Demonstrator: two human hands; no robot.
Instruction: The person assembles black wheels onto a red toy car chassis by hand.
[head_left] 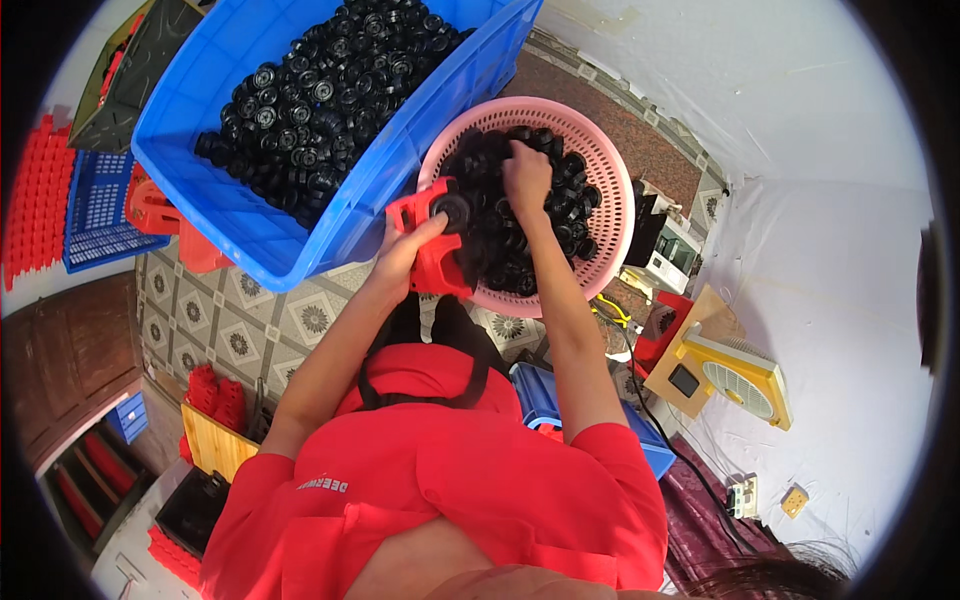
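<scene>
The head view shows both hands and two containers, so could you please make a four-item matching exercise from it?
Column one:
1. Left hand
2. Right hand
3. Blue bin
4. Pink basket

Column two:
A. Round, with a perforated wall
B. Holding a red plastic part
C. Straight-sided, holding many black wheels
D. Down among loose black wheels, fingertips hidden

Pairs: 1-B, 2-D, 3-C, 4-A
</scene>
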